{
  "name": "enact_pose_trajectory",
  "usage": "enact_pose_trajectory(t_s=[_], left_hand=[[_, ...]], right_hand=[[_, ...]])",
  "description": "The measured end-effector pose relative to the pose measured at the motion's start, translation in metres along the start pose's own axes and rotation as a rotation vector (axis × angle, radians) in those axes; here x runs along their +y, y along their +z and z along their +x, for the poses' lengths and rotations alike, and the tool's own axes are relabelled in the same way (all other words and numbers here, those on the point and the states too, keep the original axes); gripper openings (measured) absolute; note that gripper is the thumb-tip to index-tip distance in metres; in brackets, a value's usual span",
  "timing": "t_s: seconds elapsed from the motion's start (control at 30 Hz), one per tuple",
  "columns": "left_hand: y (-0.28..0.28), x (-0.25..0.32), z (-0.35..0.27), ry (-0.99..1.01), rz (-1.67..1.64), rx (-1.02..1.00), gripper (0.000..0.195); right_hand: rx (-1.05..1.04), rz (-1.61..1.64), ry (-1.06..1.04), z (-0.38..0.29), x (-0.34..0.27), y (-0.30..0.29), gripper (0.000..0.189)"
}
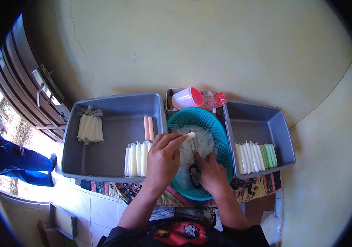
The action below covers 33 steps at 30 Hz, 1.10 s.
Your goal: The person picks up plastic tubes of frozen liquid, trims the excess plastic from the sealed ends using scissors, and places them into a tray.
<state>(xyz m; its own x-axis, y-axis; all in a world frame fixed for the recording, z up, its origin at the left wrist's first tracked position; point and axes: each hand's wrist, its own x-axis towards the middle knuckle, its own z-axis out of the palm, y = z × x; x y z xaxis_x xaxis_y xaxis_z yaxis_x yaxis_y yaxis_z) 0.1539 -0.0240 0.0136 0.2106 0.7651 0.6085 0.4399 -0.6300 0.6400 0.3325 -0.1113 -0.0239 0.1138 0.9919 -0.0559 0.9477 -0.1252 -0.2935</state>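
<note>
Above the teal plastic basket, my left hand holds a white filled plastic tube, its tied end pointing right. My right hand is shut on black-handled scissors beside it, the blades pointing up at the tube. Clear plastic bags lie in the basket under both hands. White tubes stand in a row in the left grey tub, with two orange tubes behind them and a bundle of cream tubes at its left.
The right grey tub holds white tubes and green tubes. A pink-and-white plastic container lies in a box behind the basket. A person in blue trousers is at the doorway on the left. A patterned cloth lies beneath the tubs.
</note>
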Motion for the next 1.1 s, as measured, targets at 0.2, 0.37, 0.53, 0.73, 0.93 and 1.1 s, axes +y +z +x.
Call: enact_pose_trajectory(t_s=[0.2,0.37,0.53,0.73,0.93,1.1], left_hand=[[-0.002,-0.002,-0.001,-0.015,-0.042,-0.003,0.033],[-0.010,-0.001,0.002,-0.024,-0.109,0.054,0.034],[-0.036,0.001,0.002,-0.173,-0.242,0.068,0.033],[-0.065,-0.020,0.007,-0.237,-0.395,0.143,0.034],[-0.088,-0.037,0.008,-0.291,-0.400,0.141,0.034],[-0.101,-0.060,-0.004,-0.319,-0.209,-0.095,0.025]], right_hand=[[-0.007,-0.095,-0.036,0.002,-0.007,-0.007,0.076],[0.152,-0.035,-0.054,0.003,-0.012,-0.017,0.063],[0.409,0.351,-0.292,0.028,-0.049,-0.064,0.054],[0.334,0.816,-0.511,0.085,-0.103,-0.078,0.047],[0.188,0.939,-0.408,0.112,-0.132,-0.060,0.049],[0.140,0.855,-0.409,0.117,-0.126,-0.037,0.039]])
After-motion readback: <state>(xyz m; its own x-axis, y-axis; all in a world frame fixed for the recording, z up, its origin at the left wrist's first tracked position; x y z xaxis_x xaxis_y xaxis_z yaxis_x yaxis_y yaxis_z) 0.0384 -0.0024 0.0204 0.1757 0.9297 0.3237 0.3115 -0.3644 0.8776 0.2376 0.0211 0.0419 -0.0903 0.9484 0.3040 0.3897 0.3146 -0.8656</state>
